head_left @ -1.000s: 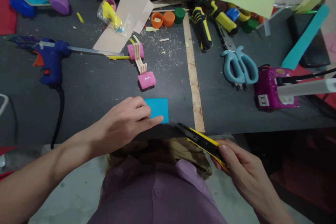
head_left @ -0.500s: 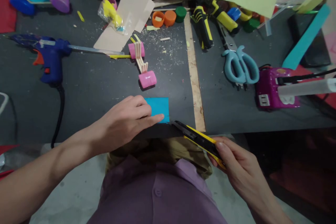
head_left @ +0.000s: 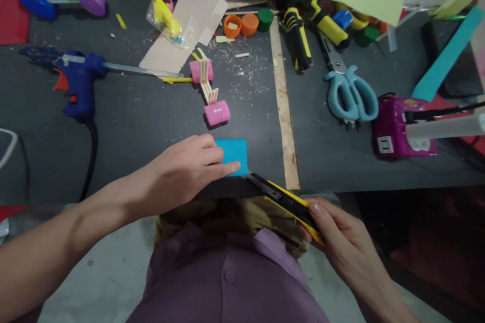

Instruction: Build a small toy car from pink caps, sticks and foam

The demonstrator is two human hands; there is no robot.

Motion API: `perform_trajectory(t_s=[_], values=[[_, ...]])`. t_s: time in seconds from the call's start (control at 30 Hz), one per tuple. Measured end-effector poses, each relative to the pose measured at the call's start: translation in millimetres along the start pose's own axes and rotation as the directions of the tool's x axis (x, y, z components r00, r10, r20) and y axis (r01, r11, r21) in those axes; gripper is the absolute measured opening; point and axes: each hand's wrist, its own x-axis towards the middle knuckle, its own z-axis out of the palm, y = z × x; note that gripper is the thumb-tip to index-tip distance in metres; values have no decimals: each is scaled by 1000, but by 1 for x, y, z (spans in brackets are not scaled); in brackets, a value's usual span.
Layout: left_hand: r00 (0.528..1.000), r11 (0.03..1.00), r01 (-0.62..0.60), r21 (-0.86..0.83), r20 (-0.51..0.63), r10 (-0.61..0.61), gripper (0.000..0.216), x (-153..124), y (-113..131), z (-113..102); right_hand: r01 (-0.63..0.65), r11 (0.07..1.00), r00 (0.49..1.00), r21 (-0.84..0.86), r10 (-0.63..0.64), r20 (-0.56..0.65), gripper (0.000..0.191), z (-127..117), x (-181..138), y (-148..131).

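Note:
My left hand (head_left: 197, 164) presses a small blue rectangle of paper or card (head_left: 235, 151) flat near the table's front edge. Its thumb lies stretched along the piece and the other fingers are curled, hiding the left part. In my right hand (head_left: 337, 232) is a yellow and black utility knife (head_left: 286, 202), gripped by the rear of its handle. The knife's blade reaches the lower right corner of the blue piece; whether it touches cannot be made out. Beyond my left hand lies a small assembly of light wooden sticks (head_left: 206, 83) with pink cylinders (head_left: 217, 113) at its ends.
A blue glue gun (head_left: 81, 81) with its cord lies at left. Light-blue scissors (head_left: 348, 93), pliers (head_left: 297, 40) and a purple power socket block (head_left: 403, 128) are to the right. Bottle caps (head_left: 249, 25), beige card (head_left: 200, 7) and a wooden strip (head_left: 286, 126) lie farther back.
The whole view has shifted slightly, so things appear a little farther right. Both hands keep nearly the same places, with the knife still at the blue piece's lower right corner.

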Motion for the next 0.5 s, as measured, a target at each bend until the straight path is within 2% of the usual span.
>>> perform_trajectory(t_s=[0.23, 0.5], values=[[999, 999, -11, -48, 36, 13, 38, 2, -4, -5, -1, 995, 999, -96, 5, 38, 56, -1, -4, 2], [1000, 995, 4, -100, 30, -1, 34, 4, -6, -8, -90, 994, 992, 56, 85, 93, 57, 0, -6, 11]])
